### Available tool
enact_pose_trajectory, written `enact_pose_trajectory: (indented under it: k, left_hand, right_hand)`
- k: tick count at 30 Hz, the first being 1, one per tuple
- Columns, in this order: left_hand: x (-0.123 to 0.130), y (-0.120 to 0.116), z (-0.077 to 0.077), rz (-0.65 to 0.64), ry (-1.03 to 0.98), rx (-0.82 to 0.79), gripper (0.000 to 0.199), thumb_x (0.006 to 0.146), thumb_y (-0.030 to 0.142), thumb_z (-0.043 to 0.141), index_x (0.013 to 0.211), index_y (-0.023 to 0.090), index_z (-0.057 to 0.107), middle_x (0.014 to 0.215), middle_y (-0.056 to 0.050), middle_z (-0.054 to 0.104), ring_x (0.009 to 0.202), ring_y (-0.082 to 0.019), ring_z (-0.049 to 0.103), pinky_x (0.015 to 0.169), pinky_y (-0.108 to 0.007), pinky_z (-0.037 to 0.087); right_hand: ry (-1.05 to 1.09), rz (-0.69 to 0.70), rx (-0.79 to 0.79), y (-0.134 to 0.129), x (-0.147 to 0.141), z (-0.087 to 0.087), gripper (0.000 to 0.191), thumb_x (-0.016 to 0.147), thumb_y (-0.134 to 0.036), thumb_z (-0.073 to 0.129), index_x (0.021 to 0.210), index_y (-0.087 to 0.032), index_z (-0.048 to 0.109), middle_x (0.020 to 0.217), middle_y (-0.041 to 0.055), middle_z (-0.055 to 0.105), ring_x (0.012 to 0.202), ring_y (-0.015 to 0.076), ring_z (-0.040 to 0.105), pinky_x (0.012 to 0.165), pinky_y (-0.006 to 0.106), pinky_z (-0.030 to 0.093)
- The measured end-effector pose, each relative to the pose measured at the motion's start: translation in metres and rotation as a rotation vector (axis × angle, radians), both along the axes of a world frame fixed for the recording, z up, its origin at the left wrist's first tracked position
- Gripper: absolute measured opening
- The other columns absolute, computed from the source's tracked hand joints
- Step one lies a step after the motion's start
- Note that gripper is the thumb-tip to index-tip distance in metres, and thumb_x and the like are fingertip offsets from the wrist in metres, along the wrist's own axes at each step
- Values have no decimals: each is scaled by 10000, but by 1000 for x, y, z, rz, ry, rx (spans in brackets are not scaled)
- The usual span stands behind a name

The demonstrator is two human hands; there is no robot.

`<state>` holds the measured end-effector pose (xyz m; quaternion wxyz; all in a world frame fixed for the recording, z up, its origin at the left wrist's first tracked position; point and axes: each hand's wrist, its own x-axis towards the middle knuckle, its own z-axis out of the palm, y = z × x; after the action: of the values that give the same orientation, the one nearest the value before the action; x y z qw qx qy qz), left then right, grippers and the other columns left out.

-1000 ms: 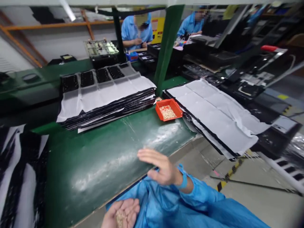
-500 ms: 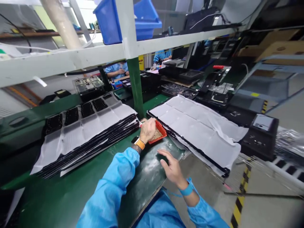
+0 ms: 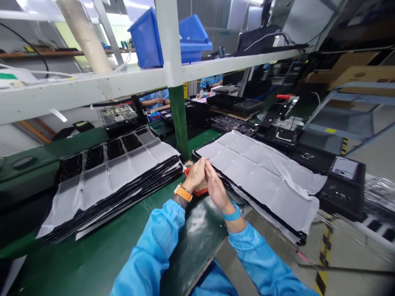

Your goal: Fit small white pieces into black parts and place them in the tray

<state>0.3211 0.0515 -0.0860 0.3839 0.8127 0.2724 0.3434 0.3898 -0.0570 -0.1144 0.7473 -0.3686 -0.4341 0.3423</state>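
My left hand [image 3: 196, 174] and my right hand [image 3: 215, 187] are pressed palm to palm, fingers together and pointing forward. Both are over a small red tray [image 3: 201, 193] holding many small tan pieces, partly hidden behind them. Whether anything lies between the palms is hidden. An orange-strapped watch is on my left wrist, a blue band on my right. Left of the hands lies a stack of black sheets with white film [image 3: 105, 176]. To the right is another film-covered stack [image 3: 262, 164].
A green post [image 3: 179, 123] rises behind the tray to a white shelf beam [image 3: 123, 80] with blue bins [image 3: 146, 41]. Black trays [image 3: 339, 193] lie at the right. Two people in blue work in the background. The green table's edge [image 3: 205, 265] is near my body.
My right hand has moved up and forward to meet my left hand. My left hand has turned from the tray's contents, its palm now against the right. The view has shifted slightly.
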Motion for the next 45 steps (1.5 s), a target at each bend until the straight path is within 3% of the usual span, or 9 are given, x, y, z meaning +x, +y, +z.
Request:
enact_pose_trajectory:
  k: [2, 6, 11, 17, 23, 30, 35, 40, 45]
  left_hand:
    - [-2, 1, 1, -33, -22, 13, 536, 1107, 438, 276, 1169, 155, 726, 1098, -106, 792, 1017, -227, 749, 949, -388, 590]
    - [-11, 11, 4, -81, -16, 56, 347, 1068, 417, 500, 1066, 145, 717, 1008, -75, 772, 933, -191, 739, 898, -403, 592]
    - [-13, 21, 11, -127, 61, 146, 237, 1029, 354, 597, 1030, 150, 718, 973, -52, 758, 901, -189, 721, 914, -421, 572]
    - [-18, 19, 19, -259, 207, 277, 154, 957, 197, 628, 1010, 186, 772, 985, -49, 799, 927, -202, 736, 942, -375, 544]
    - [-18, 16, 21, -291, 320, 310, 211, 902, 191, 642, 1014, 233, 816, 1031, -45, 819, 984, -227, 748, 923, -300, 520]
    - [-20, 13, 21, -294, 312, 246, 192, 863, 168, 651, 974, 208, 802, 929, -23, 810, 863, -197, 727, 811, -273, 506]
    - [-33, 4, 29, -273, 219, 191, 143, 839, 150, 647, 896, 179, 775, 804, -9, 765, 743, -165, 677, 726, -251, 477]
    - [-61, -18, 47, -237, 33, 140, 123, 821, 148, 609, 760, 194, 705, 741, -1, 704, 701, -163, 616, 705, -265, 453]
    - [-102, -38, 60, -128, -181, 47, 92, 807, 187, 628, 719, 209, 645, 697, 0, 626, 688, -173, 546, 725, -296, 435]
  right_hand:
    - [75, -17, -7, 12, 7, 2, 782, 907, -800, 520, 1439, -228, 571, 1540, 120, 545, 1461, 314, 482, 1261, 539, 329]
    - [86, -70, -73, 13, 30, -3, 653, 930, -759, 510, 1266, -222, 670, 1357, 140, 694, 1156, 299, 703, 1107, 552, 488]
    - [0, -143, -153, 9, 45, 0, 639, 917, -764, 525, 1175, -203, 690, 1208, 143, 765, 1051, 282, 732, 1007, 496, 553]
    - [-245, -178, -241, 1, 55, 13, 705, 874, -816, 556, 1130, -181, 723, 1038, 137, 805, 1045, 302, 732, 1018, 487, 539]
    - [-455, -220, -280, -3, 72, 23, 635, 852, -792, 614, 871, -185, 800, 1128, 148, 778, 1114, 330, 680, 1073, 487, 483]
    - [-625, -276, -287, -3, 76, 19, 650, 923, -779, 495, 963, -201, 788, 975, 143, 802, 1079, 339, 711, 1032, 515, 517]
    - [-491, -213, -240, -2, 69, 16, 544, 960, -672, 540, 1118, -191, 737, 920, 134, 807, 1049, 341, 736, 1009, 530, 536]
    - [-196, -34, -32, -1, 38, 31, 513, 903, -664, 650, 1063, -183, 734, 820, 114, 799, 935, 318, 752, 991, 520, 538]
    - [-125, 36, 41, 10, -7, 48, 603, 784, -786, 678, 966, -215, 736, 759, 104, 769, 866, 330, 738, 898, 537, 579]
